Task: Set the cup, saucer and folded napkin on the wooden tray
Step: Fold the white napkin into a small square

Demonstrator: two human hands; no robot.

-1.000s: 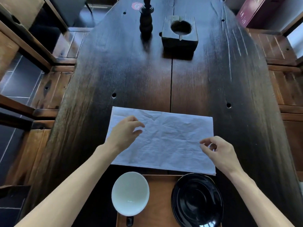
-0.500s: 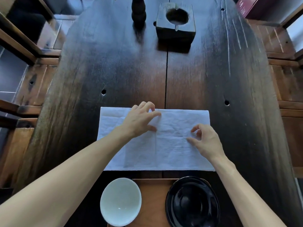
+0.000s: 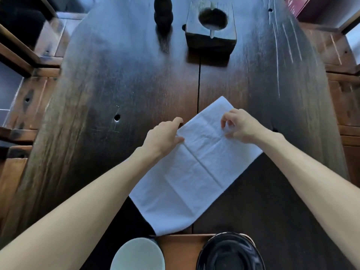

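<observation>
A white cloth napkin point(image 3: 196, 172) lies on the dark wooden table, turned diagonally, with fold creases across it. My left hand point(image 3: 165, 136) pinches its left edge near the far end. My right hand point(image 3: 240, 126) rests on the far right part, fingers curled and pinching the cloth. At the bottom edge, a white cup point(image 3: 138, 255) and a black saucer point(image 3: 229, 252) sit on the wooden tray point(image 3: 179, 250); only a strip of the tray shows between them.
The table point(image 3: 116, 78) stretches ahead, with a dark turned wooden post point(image 3: 163, 14) and a square wooden block with a round hole point(image 3: 211, 26) at its far end. Wooden benches flank both sides. A maroon box point(image 3: 303, 6) sits at the top right.
The napkin has been folded narrower and turned from lying square to a diagonal. Both hands have moved to its far end. The view has shifted down and closer.
</observation>
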